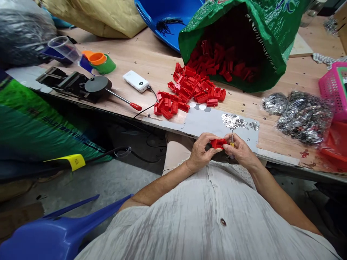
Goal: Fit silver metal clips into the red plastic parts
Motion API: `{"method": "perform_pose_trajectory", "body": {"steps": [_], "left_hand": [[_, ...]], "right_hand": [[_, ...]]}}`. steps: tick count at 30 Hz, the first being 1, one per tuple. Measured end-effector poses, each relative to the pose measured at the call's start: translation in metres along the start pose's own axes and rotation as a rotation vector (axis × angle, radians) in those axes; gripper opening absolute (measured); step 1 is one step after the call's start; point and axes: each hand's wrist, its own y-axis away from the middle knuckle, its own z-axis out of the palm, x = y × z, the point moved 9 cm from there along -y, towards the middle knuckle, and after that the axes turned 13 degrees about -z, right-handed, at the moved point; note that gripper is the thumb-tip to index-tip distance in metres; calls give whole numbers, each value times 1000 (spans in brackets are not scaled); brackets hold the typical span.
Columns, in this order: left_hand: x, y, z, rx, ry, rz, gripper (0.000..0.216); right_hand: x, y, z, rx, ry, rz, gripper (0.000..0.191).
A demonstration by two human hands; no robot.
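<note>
My left hand is closed around a small red plastic part, held just in front of the table edge above my lap. My right hand is closed on a small screwdriver with a yellow handle and a thin metal shaft pointing up, right beside the red part. On the table lies a heap of the same red plastic parts, spilling from an open green sack. A small pile of tiny shiny metal pieces lies on a grey sheet just beyond my hands.
Clear bags of metal pieces lie at right beside a pink basket. A white power bank with a cable, a black hand press with a red-tipped lever, cups and a blue tub stand further back. A blue chair is at lower left.
</note>
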Motion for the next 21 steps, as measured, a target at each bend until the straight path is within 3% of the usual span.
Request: {"method": "perform_pose_trajectory", "body": {"steps": [6,11,14,18,21], "left_hand": [[0,0,2,-39,46,62,26],[-13,-5,0,-81,170,11,28],[-26,-9,-8,-29,264,-71,31],[-37,-14,-20,60,369,-144,35],[-39,-16,-24,94,388,-155,35]], "right_hand": [[4,5,4,-13,-50,29,44],[-1,2,13,-93,-32,54,43],[-17,-14,-3,-100,246,-24,43],[-59,-39,-45,176,928,-303,19],[-61,-54,-48,179,1214,-349,9]]}}
